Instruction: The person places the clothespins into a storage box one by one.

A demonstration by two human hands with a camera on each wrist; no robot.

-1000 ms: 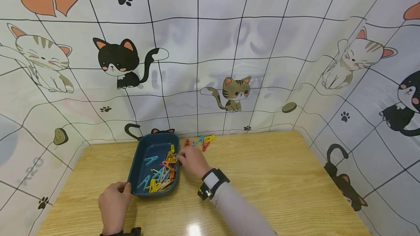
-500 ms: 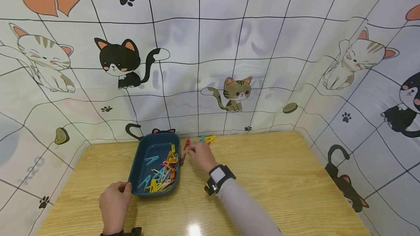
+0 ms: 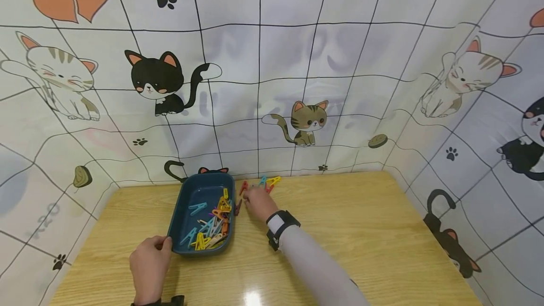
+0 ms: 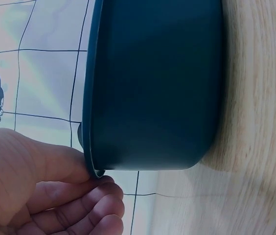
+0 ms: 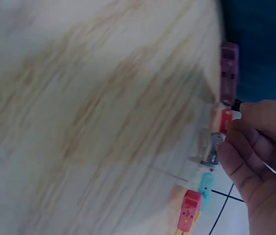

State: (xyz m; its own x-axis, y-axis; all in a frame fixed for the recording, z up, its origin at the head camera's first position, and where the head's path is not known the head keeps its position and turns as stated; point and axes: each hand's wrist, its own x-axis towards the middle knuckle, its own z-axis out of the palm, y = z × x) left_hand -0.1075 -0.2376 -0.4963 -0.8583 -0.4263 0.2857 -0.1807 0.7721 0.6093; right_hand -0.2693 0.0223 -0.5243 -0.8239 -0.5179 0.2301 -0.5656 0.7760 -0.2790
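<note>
A dark blue tray [image 3: 180,216] holds several clothespins [image 3: 216,223] in yellow, orange, light blue and other colours. At its near left corner, my left hand [image 3: 149,263] pinches the rim between thumb and fingers; the left wrist view shows the tray wall [image 4: 157,88] rising beside that grip. To the right of the tray, my right hand [image 3: 260,203] bends its fingers at a grey clothespin [image 5: 213,149], whose end is between thumb and fingertips. A maroon clothespin [image 5: 229,73] stands close by the tray's outer wall. A red clothespin [image 5: 226,119] is partly behind my fingers.
More clothespins lie past my right hand at the table's back edge: a light blue one [image 3: 262,180], a yellow one [image 3: 274,180] and a red one [image 5: 190,210]. The wooden table [image 3: 340,230] meets a cat-print sheet [image 3: 238,107] at the back and sides.
My right hand has moved from the tray's right rim to the loose clothespins on its right. The maroon clothespin, earlier hidden by it, now shows beside the tray. My left hand stays put.
</note>
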